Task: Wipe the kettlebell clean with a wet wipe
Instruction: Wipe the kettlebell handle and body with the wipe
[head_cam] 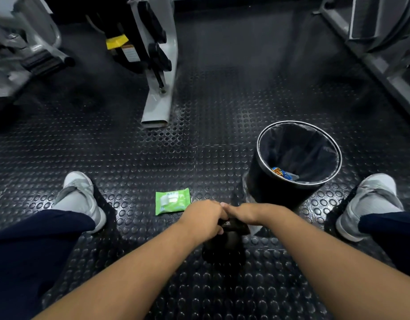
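Note:
A black kettlebell (223, 249) stands on the studded rubber floor between my legs. My left hand (202, 218) is curled around its handle from the left. From the right, my right hand (244, 214) lies over the handle, and a pale corner of a wet wipe (255, 230) sticks out beneath it. The two hands touch above the handle, and most of the handle is hidden under them. A green pack of wet wipes (172, 201) lies flat on the floor just beyond my left hand.
A black waste bin (266, 185) with a dark liner and a bit of litter stands ahead on the right. My grey shoes (82, 197) (370, 202) flank the spot. Grey gym machine frames (159, 98) rise at the back left and far right.

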